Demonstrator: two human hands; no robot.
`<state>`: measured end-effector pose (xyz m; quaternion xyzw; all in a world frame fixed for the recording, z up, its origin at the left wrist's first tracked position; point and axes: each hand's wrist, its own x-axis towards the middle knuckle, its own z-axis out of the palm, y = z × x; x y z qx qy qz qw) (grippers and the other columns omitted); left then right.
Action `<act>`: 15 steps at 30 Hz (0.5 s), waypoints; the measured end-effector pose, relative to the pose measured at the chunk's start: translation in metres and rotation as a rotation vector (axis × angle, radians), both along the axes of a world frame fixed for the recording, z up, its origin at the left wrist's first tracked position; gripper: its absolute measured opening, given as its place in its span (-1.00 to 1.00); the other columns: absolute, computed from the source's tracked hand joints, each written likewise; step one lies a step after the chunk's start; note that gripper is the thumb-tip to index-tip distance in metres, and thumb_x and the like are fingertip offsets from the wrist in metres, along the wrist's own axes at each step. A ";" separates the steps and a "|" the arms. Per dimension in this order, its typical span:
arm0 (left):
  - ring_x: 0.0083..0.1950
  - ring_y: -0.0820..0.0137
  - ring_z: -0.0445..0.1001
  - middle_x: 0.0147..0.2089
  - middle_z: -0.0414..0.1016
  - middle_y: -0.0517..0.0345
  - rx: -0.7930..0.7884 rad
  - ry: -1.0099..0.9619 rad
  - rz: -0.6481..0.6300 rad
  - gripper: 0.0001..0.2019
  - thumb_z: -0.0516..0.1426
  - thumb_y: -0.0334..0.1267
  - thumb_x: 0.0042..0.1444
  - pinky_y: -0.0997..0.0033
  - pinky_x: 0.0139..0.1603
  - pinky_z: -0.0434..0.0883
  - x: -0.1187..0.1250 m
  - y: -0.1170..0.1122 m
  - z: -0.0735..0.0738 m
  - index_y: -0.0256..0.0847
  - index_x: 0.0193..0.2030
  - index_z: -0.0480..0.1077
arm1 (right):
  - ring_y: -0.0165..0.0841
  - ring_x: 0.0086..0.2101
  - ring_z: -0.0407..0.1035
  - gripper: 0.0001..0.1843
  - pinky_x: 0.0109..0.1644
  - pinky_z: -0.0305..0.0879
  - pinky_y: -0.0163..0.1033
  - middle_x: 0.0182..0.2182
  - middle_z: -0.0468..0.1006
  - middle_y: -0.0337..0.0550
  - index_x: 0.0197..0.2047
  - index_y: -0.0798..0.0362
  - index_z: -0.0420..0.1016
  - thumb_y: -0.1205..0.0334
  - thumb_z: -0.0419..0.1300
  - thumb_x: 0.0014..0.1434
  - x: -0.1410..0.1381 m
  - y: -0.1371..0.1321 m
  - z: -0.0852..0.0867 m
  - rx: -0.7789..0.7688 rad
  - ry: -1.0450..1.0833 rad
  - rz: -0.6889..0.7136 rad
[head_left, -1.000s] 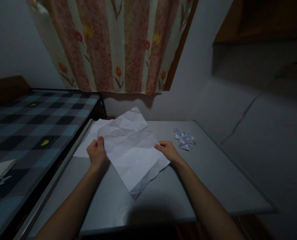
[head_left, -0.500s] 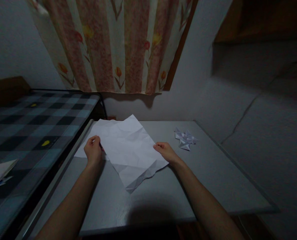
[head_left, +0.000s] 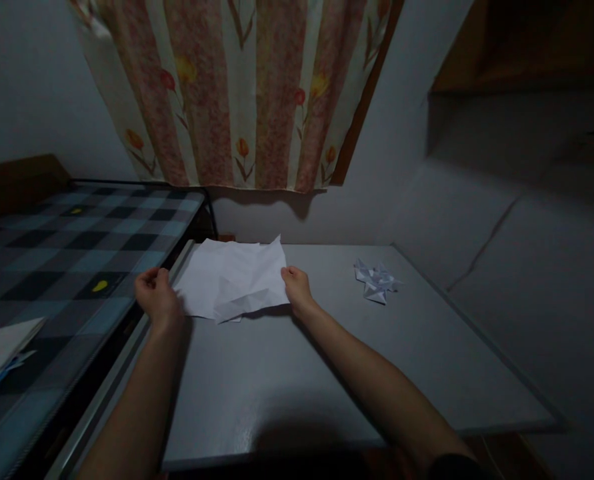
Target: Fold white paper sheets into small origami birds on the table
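A creased white sheet of paper (head_left: 249,283) lies on another white sheet (head_left: 201,273) at the far left of the grey table (head_left: 297,373). My right hand (head_left: 297,288) pinches the creased sheet's right edge. My left hand (head_left: 154,297) hovers at the table's left edge with its fingers curled, just left of the papers and not visibly touching them; whether anything is in it is unclear.
A small folded white paper piece (head_left: 377,280) lies toward the table's far right. A bed with a dark checked cover (head_left: 51,267) runs along the left, with papers (head_left: 1,343) on it. A flowered curtain (head_left: 237,93) hangs on the wall behind.
Both hands moved the creased sheet away and to the left, laying it on the other sheet. My left hand let go of its edge and moved out to the table's left rim.
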<state>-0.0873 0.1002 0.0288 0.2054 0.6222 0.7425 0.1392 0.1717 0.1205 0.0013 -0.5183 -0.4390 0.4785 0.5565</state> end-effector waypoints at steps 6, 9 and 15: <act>-0.19 0.37 0.34 -0.28 0.30 0.20 0.020 0.228 0.071 -0.89 0.13 -0.32 0.05 0.33 -0.03 0.32 -0.004 -0.009 0.007 -0.24 -0.28 0.27 | -0.36 -0.47 0.26 -0.77 -0.44 0.13 -0.32 -0.57 0.40 -0.26 -0.45 0.04 0.38 0.05 0.08 0.04 -0.055 0.015 -0.007 -0.043 -0.004 -0.055; -0.10 0.28 0.36 -0.18 0.36 0.10 0.006 0.432 0.090 -0.80 0.12 -0.24 0.09 0.24 0.02 0.32 0.001 -0.013 0.002 -0.28 -0.17 0.31 | -0.34 -0.44 0.28 -0.81 -0.42 0.17 -0.31 -0.56 0.42 -0.26 -0.44 0.02 0.40 0.10 0.09 0.04 -0.072 0.016 -0.012 -0.063 -0.020 -0.068; 0.12 0.10 0.31 0.05 0.38 -0.16 -0.069 0.959 -0.131 -0.57 -0.03 -0.04 0.21 0.04 0.18 0.20 0.009 -0.009 -0.019 -0.32 0.05 0.32 | -0.37 -0.42 0.33 -0.86 -0.40 0.22 -0.35 -0.51 0.46 -0.29 -0.36 0.00 0.41 0.17 0.07 0.06 -0.082 0.027 -0.013 -0.088 -0.042 -0.081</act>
